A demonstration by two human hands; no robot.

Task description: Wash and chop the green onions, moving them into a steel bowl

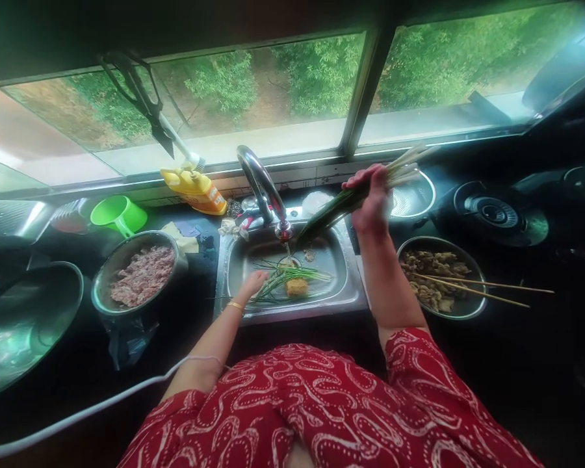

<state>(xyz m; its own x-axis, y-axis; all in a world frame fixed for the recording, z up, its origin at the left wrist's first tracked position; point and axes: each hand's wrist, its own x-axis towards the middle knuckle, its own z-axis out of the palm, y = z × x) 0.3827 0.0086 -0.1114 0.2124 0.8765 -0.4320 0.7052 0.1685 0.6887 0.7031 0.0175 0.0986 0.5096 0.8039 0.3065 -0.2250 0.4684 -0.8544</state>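
My right hand (372, 198) is closed around a bunch of green onions (329, 211), raised over the sink's right back corner. The white ends point up and right, and the dark green leaves hang down toward the faucet. Down in the sink (347, 260), my left hand (257, 283) has its fingers curled at loose green onions (316, 274) lying in the basin. A yellow-brown sponge (297, 288) sits beside those stalks. Water runs from the faucet (283, 229) onto the basin near the drain.
Left of the sink stand a pot of minced meat (143, 276), a green cup (119, 214) and a large metal bowl (29, 325). A yellow bottle (195, 192) is by the window. To the right are a bowl of brown food (433, 276) with chopsticks (497, 287), a colander (414, 195) and a stove (494, 211).
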